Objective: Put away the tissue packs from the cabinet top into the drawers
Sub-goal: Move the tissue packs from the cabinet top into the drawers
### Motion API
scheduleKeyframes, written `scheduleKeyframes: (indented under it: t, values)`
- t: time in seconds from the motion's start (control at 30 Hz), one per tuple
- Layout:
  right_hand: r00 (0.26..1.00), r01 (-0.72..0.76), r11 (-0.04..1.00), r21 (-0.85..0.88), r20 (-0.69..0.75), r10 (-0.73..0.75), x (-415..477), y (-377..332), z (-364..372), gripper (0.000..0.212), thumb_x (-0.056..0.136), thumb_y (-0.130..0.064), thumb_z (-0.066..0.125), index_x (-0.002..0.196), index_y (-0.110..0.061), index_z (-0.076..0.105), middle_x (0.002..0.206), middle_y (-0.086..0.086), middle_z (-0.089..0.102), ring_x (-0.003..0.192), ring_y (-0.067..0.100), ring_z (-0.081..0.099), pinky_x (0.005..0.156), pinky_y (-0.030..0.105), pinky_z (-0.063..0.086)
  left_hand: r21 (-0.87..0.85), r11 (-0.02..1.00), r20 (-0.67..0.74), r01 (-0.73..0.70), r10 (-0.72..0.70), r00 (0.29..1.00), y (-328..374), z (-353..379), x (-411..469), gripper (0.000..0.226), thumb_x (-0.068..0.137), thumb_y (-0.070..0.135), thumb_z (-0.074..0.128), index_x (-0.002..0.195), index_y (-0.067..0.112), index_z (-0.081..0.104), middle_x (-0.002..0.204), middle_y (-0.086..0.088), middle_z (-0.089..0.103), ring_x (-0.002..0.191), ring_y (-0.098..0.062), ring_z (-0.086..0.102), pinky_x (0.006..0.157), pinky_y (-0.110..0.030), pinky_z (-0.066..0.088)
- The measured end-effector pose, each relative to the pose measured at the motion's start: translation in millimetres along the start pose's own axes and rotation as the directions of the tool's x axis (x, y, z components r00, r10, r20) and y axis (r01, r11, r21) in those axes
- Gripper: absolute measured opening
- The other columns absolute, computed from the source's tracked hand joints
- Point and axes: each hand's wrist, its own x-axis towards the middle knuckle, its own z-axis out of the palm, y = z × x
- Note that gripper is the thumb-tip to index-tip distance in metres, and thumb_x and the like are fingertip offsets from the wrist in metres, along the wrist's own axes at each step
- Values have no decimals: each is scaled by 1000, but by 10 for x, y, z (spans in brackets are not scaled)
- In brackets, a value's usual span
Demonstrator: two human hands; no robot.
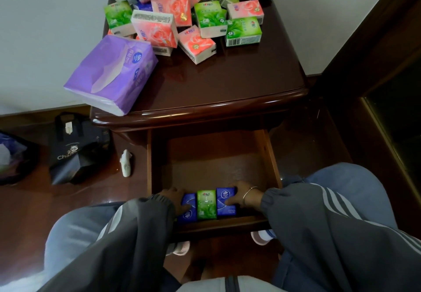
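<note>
This is a room in someone's home, most likely a bedroom. A low nightstand of dark, glossy red-brown wood (227,86) stands in a corner against plain white walls (45,41), on a polished dark wooden floor (68,200). Household stock is heaped on top: small plastic-wrapped tissue packs in pink, green and blue (193,14). A black paper shopping bag with handles (75,153) sits on the floor beside it. The person crouching there wears soft pink slippers (180,247). On the right rises a tall piece of dark wood (376,64), door frame or wardrobe, I cannot tell.
</note>
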Motion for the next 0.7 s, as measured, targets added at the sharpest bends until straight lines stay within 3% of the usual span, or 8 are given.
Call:
scheduleKeyframes:
  t: [0.13,0.37,0.5,0.6,0.7]
  values:
    - [997,73,987,-140,37,-68,-20,-60,-1,50,75,-19,76,121,-8,60,122,12,64,110,26,60,96,38,49,29,999,9,-14,14,1000,-22,49,-57,79,83,56,58,147,21,25,144,-12,41,128,-33,46,105,-41,41]
    - [991,128,947,-296,78,-110,-45,-72,-16,72,81,-30,70,142,-14,36,141,13,43,126,28,45,107,39,39,-11,999,-28,-35,35,999,17,9,-84,81,80,62,58,146,27,27,147,-6,40,131,-30,43,108,-42,37]
    - [996,88,983,-164,16,-86,-20,-64,-72,71,81,-20,72,142,-8,38,143,11,45,129,24,46,108,32,38,-24,986,-195,-168,160,968,241,-41,-60,72,85,53,57,147,28,28,153,-1,33,136,-24,37,113,-43,29]
    - [999,52,989,-136,22,-49,1,-45,-113,55,82,-19,70,133,-8,51,135,11,54,123,23,52,103,31,43,-73,967,-173,-245,230,958,422,5,6,65,91,38,57,148,24,28,154,-2,32,138,-23,34,115,-38,26]
    - [999,49,992,-119,26,-46,2,-22,-87,50,85,-21,66,132,-10,52,133,10,56,122,23,52,103,33,43,-75,974,-150,-212,200,968,473,72,73,65,92,37,55,149,22,27,153,-6,34,137,-25,37,113,-34,27]
